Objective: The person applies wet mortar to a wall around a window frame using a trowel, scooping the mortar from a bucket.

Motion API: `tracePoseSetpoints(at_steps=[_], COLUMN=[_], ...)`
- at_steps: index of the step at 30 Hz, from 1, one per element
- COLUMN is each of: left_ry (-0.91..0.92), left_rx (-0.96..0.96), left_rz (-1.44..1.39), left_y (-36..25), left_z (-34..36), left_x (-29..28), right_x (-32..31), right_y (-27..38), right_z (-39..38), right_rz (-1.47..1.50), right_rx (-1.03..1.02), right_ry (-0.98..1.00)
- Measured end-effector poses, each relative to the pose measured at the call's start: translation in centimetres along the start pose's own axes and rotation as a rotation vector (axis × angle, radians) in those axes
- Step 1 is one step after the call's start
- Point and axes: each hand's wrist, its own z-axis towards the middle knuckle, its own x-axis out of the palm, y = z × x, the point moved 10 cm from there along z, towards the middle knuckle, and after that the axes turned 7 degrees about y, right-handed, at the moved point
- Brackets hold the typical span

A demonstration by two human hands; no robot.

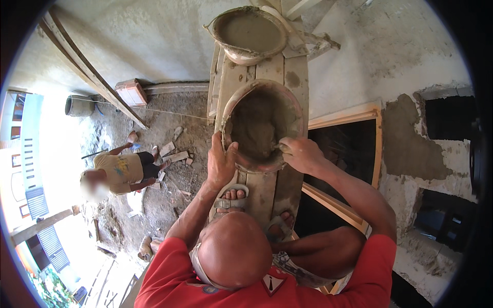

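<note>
A round bucket (245, 90) of wet grey mortar (254, 126) rests on a narrow wooden plank platform (264, 192). My left hand (223, 158) grips its left rim, thumb near the top edge. At the right inner side, my right hand (300, 154) is closed over the mortar; what its fingers hold is too hidden to name. Beyond the bucket, a second mortar-coated basin (249, 32) full of grey mix stands at the plank's far end. My sandalled feet (231, 200) are on the boards just behind the bucket.
Below left, another person (118, 169) is on a rubble-strewn dirt floor (133, 210) near a container (79, 106) and leaning boards (92, 72). To the right are an orange wooden window frame (375, 149) and a partly plastered wall (408, 138) with dark openings.
</note>
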Motion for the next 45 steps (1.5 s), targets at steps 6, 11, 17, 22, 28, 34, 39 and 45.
tracePoseSetpoints(at_steps=[6, 11, 17, 22, 28, 34, 39, 45], left_ry=[0.055, 0.032, 0.071, 0.029, 0.056, 0.129, 0.145, 0.062], left_rx=[-0.034, 0.043, -0.157, -0.049, -0.068, -0.087, -0.079, -0.107], left_rz=[-0.022, -0.002, -0.145, -0.228, -0.332, -0.354, -0.311, -0.317], left_y=[0.7, 0.2, 9.0, 8.6, 7.5, 8.1, 10.2, 8.6], left_z=[0.1, 0.7, 0.6, 0.6, 0.7, 1.3, 1.4, 0.7], left_x=[-0.6, -0.4, -3.0, -3.0, -2.1, -2.1, -2.6, -3.0], right_x=[-0.2, -1.5, -3.9, -7.6, -8.1, -4.2, -12.8, -12.5], right_y=[-1.9, -3.0, -3.5, -4.5, -7.1, -19.0, -19.0, -13.7], right_z=[-1.5, -3.3, -7.9, -18.3, -31.1, -40.6, -54.9, -52.6], right_rz=[-0.024, 0.042, 0.099, 0.325, 0.384, 0.601, 0.230, 0.232], right_rx=[0.019, 0.048, 0.059, 0.195, 0.310, 0.862, 1.010, 1.007], right_ry=[-0.039, -0.168, -0.298, -0.347, -0.455, -0.655, -1.090, -0.996])
